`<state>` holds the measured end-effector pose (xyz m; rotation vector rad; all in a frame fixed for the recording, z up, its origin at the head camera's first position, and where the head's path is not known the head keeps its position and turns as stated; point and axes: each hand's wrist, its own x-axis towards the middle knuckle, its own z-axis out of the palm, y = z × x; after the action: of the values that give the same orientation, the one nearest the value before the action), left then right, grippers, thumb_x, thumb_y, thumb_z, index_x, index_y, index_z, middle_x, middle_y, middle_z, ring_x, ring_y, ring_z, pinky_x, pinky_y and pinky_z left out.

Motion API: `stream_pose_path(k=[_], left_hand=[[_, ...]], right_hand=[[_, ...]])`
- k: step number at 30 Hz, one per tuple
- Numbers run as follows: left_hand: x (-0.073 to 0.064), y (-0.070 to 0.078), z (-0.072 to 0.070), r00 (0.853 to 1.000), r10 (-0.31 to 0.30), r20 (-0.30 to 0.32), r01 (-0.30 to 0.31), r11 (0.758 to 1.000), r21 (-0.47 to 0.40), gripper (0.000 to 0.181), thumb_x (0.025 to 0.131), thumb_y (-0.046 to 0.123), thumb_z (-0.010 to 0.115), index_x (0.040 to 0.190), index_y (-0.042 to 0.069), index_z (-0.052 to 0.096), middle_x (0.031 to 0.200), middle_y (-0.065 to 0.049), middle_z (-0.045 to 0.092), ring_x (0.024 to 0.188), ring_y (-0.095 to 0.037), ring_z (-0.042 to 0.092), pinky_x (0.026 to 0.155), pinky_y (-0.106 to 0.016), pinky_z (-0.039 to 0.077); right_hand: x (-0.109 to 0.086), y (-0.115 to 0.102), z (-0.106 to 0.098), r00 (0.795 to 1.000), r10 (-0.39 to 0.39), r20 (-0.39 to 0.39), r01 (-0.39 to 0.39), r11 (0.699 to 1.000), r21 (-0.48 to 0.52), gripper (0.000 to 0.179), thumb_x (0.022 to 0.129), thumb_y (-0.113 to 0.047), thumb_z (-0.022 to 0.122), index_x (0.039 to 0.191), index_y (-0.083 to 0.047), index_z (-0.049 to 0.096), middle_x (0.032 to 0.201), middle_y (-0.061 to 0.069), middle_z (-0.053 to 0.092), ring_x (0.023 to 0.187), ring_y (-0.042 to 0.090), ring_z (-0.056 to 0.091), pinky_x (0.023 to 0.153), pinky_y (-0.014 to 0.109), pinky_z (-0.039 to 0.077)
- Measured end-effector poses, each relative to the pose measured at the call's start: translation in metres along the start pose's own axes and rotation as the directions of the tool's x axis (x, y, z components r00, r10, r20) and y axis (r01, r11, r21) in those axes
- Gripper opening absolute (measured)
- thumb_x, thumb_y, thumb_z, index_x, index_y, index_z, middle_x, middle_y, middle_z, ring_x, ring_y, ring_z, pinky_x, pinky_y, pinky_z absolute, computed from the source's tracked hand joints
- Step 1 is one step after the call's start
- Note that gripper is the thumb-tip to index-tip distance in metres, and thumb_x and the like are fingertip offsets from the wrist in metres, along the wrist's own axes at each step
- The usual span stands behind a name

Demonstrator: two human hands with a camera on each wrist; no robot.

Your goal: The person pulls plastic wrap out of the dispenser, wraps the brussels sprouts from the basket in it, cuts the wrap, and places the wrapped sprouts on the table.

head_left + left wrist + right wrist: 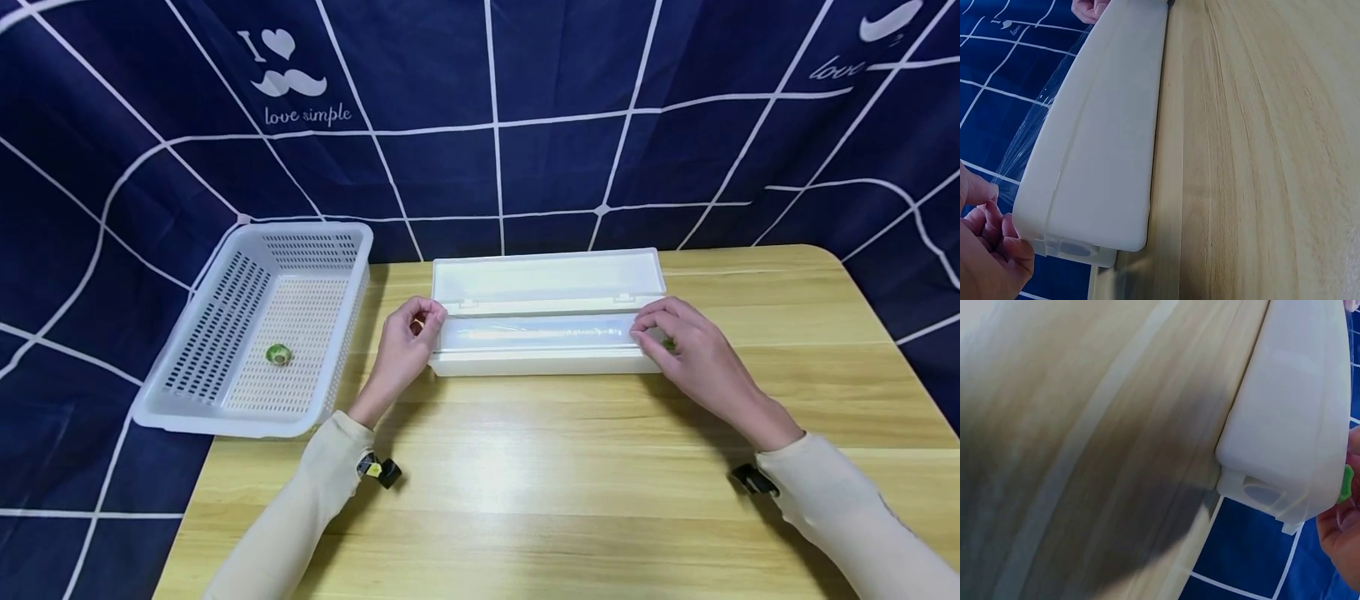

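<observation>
A white cling film dispenser [540, 363] lies lengthwise on the table, its lid [547, 275] tipped back. Clear cling film [1038, 119] stretches along it between both hands. At the dispenser's left end my left hand [397, 350] pinches the film's edge between thumb and fingers. My right hand [693, 358] pinches the film at the other end. Beside the right fingers, a green piece [1345, 483] shows at the dispenser's end. A small reddish-brown thing [417, 325] is partly hidden behind the left fingers; its kind cannot be told.
On the left stands a white perforated plastic basket [360, 275] with a small round green vegetable [278, 355] in it. The wooden table [495, 500] extends in front of the dispenser. A dark blue cloth [435, 75] with white lines hangs behind and at the sides.
</observation>
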<state>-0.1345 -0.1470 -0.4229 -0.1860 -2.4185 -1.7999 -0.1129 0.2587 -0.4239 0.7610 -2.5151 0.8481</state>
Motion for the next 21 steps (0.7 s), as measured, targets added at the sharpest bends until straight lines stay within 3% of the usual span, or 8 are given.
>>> stream_pose_path(k=[11, 16, 21], left_hand=[[-0.0002, -0.0038, -0.002, 1.0, 0.013, 0.014, -0.013, 0.999, -0.039, 0.008, 0.106, 0.003, 0.067, 0.105, -0.004, 0.071, 0.094, -0.009, 0.066, 0.075, -0.017, 0.051, 0.065, -0.022, 0.042], [-0.0038, -0.0058, -0.0048, 0.997, 0.023, 0.074, -0.02, 0.998, -0.054, 0.013, 0.1, 0.002, 0.071, 0.112, -0.001, 0.074, 0.095, -0.007, 0.06, 0.08, -0.019, 0.05, 0.068, -0.022, 0.04], [-0.0052, -0.0086, -0.0066, 0.989, 0.059, 0.134, -0.062, 0.998, 0.02, 0.02, 0.095, 0.005, 0.08, 0.115, 0.005, 0.077, 0.095, -0.01, 0.054, 0.082, -0.023, 0.046, 0.069, -0.025, 0.037]], right_hand=[[0.0024, -0.0014, 0.0015, 0.999, 0.038, -0.022, -0.037, 0.999, 0.014, 0.016, 0.095, 0.011, 0.078, 0.103, -0.001, 0.071, 0.116, 0.01, 0.066, 0.105, 0.023, 0.06, 0.09, 0.014, 0.038], [0.0023, -0.0004, 0.003, 0.999, 0.039, -0.037, -0.039, 0.999, 0.009, 0.016, 0.094, 0.011, 0.078, 0.103, 0.0, 0.071, 0.115, 0.01, 0.066, 0.097, 0.018, 0.057, 0.082, 0.019, 0.04], [0.0036, 0.0, 0.0042, 0.998, 0.042, -0.044, -0.041, 0.999, 0.007, 0.015, 0.095, 0.011, 0.077, 0.103, 0.001, 0.07, 0.114, 0.011, 0.066, 0.093, 0.017, 0.056, 0.079, 0.019, 0.041]])
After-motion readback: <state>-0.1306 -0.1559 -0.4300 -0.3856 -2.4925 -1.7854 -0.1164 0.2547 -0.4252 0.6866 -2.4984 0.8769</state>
